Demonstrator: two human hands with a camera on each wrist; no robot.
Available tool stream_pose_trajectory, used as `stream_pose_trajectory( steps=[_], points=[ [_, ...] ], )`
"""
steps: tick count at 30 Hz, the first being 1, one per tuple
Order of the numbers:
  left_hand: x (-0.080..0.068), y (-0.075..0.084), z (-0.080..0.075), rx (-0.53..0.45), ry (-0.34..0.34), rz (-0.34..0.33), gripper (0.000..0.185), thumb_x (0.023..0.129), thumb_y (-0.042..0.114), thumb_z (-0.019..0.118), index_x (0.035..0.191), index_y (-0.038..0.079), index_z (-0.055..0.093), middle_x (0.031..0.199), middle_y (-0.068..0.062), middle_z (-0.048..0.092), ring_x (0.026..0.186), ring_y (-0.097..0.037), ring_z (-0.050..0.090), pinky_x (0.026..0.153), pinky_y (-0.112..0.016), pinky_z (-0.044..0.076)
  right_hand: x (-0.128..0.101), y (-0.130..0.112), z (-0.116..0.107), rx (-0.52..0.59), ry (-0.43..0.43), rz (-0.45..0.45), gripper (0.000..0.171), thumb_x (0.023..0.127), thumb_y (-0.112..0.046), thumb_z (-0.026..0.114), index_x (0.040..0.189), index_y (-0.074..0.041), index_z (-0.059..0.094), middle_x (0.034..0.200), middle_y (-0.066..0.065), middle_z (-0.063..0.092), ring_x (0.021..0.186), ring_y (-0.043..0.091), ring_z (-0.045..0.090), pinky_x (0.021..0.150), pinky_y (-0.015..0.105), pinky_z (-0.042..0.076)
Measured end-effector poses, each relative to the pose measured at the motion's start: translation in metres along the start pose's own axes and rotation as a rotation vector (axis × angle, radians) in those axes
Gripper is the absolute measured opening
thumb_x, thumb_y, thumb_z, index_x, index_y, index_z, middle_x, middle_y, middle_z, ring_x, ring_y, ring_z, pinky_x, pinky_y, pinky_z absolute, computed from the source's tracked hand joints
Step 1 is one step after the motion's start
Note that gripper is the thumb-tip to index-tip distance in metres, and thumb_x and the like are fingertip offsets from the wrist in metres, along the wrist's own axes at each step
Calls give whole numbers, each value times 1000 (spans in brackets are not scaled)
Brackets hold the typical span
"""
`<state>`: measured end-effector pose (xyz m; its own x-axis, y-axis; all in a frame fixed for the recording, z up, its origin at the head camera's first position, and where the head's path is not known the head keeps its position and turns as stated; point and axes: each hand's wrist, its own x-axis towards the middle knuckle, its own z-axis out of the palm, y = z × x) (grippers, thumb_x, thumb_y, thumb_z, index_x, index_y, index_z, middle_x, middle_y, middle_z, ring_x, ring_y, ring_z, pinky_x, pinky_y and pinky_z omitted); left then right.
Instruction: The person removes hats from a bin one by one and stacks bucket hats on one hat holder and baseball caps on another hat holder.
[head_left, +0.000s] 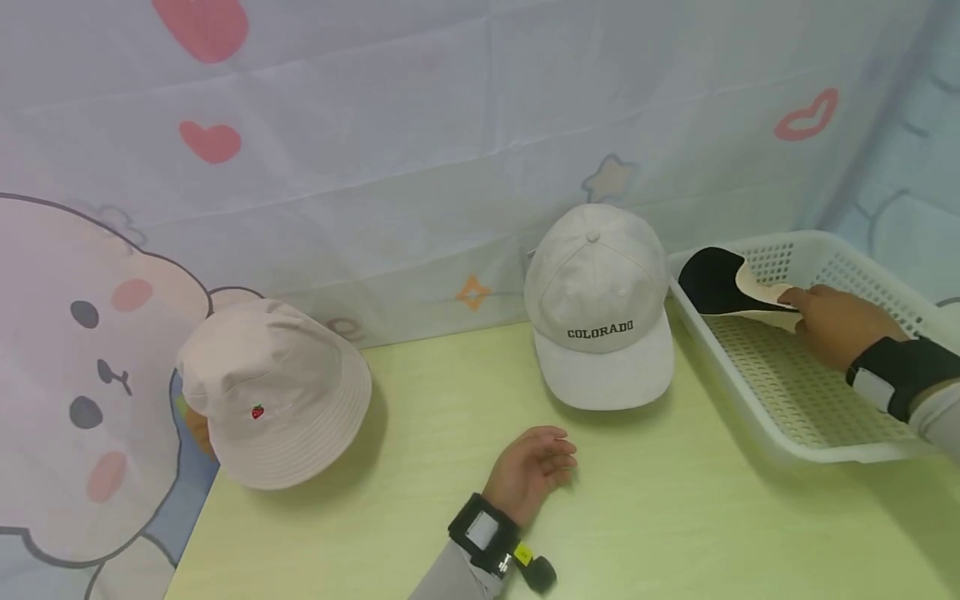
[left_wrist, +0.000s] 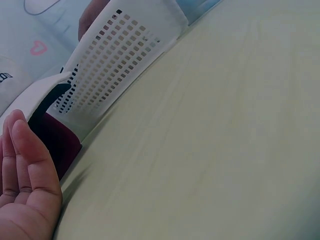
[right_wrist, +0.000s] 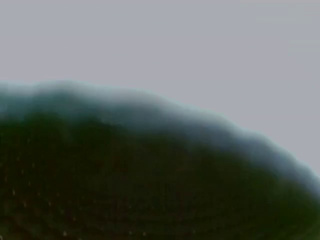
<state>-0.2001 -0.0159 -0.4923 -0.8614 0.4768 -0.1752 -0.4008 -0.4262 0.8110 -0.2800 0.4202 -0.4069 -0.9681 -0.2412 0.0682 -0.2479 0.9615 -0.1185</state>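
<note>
A light green counter (head_left: 675,533) stands against a cloth wall (head_left: 420,125) with hearts and a bear. The left hand (head_left: 534,468) rests loose on it. The right hand (head_left: 836,321) pinches a black-and-tan cap (head_left: 720,282) inside the white basket (head_left: 780,400)

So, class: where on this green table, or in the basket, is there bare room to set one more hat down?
Free: the table in front, between the left hand and the basket; also between the bucket hat and the Colorado cap. The basket's near half is bare. Crowded: its far corner, where the right hand holds a black-and-cream cap.
</note>
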Motion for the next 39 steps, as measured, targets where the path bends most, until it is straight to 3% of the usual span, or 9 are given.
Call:
stream_pose_trajectory(
  steps=[9, 16, 20, 32, 39],
  points=[
    [1, -1, 0, -5, 1, -4, 29, 105, 12, 40, 102, 22, 67, 95, 8, 74, 87, -7, 68, 81, -21, 53, 2, 4, -5, -3, 59, 70, 43, 90, 8, 52, 131, 18, 45, 107, 44, 55, 77, 43, 62, 61, 51, 52],
    [1, -2, -2, -11, -26, 6, 30, 105, 12, 40, 102, 23, 68, 96, 9, 75, 89, -7, 68, 82, -23, 54, 2, 2, -4, 8, 161, 86, 42, 90, 7, 48, 131, 16, 45, 96, 39, 56, 71, 41, 60, 60, 52, 51],
    [2, -2, -4, -19, -36, 4, 31, 104, 11, 40, 102, 23, 68, 96, 9, 75, 89, -7, 68, 82, -23, 55, 2, 0, -8, 18, 176, 112, 41, 89, 8, 47, 130, 17, 44, 95, 40, 55, 70, 43, 60, 60, 54, 51],
    [2, -1, -1, -19, -23, 0, 30, 105, 11, 39, 102, 22, 67, 96, 9, 74, 88, -6, 68, 82, -22, 55, 2, -2, -18, 31, 238, 193, 44, 87, 10, 46, 131, 17, 41, 107, 44, 52, 82, 54, 59, 70, 64, 49],
    [1, 2, 2, 17, -8, -5, 28, 105, 13, 40, 102, 22, 66, 95, 9, 74, 88, -6, 67, 82, -21, 53, 2, -6, -25, 98, 267, 230, 47, 88, 9, 39, 134, 16, 39, 113, 45, 50, 91, 60, 56, 72, 68, 46]
  ],
)
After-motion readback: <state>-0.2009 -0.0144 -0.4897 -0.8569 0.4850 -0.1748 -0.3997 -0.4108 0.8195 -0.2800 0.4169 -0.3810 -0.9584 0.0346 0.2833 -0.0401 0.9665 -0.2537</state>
